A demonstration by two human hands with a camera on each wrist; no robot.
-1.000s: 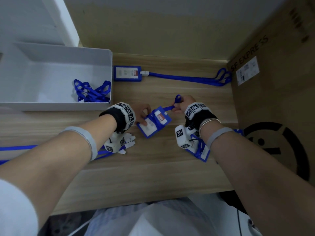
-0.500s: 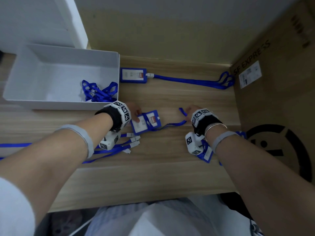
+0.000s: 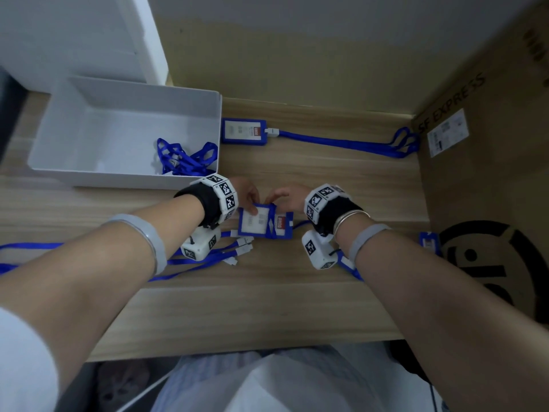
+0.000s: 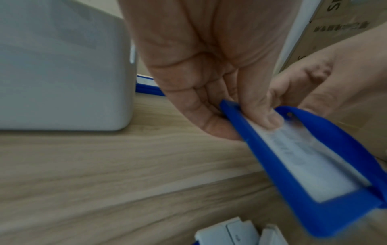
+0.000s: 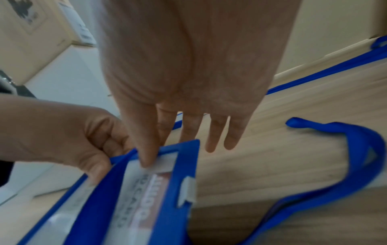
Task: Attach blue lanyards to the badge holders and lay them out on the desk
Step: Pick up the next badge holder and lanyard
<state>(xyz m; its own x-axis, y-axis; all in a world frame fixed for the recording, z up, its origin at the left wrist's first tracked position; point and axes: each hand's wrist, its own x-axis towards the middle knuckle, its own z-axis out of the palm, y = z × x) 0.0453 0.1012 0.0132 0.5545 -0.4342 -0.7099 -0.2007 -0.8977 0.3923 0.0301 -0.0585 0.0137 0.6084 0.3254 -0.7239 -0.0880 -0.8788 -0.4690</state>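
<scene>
Two blue badge holders overlap at mid-desk. My left hand (image 3: 252,207) pinches the top corner of the left badge holder (image 3: 255,221), thumb on its white card (image 4: 297,159). My right hand (image 3: 275,202) pinches the top edge of the right badge holder (image 5: 146,199), the one with a red label, between thumb and forefinger; its other fingers are straight. That holder carries a white clip (image 5: 187,190), and a blue lanyard (image 5: 356,149) trails right across the desk. A finished badge (image 3: 243,131) with its lanyard (image 3: 341,142) lies stretched along the back.
A white bin (image 3: 89,162) at back left holds tangled blue lanyards (image 3: 184,159). Loose lanyards with white clips (image 3: 237,251) lie under my left wrist. More badge holders (image 3: 429,242) sit by the cardboard box (image 3: 490,179) walling the right side.
My right hand let go of the lanyard strap it had drawn out to the right and came back left to the holder. Both hands now meet on the overlapping holders.
</scene>
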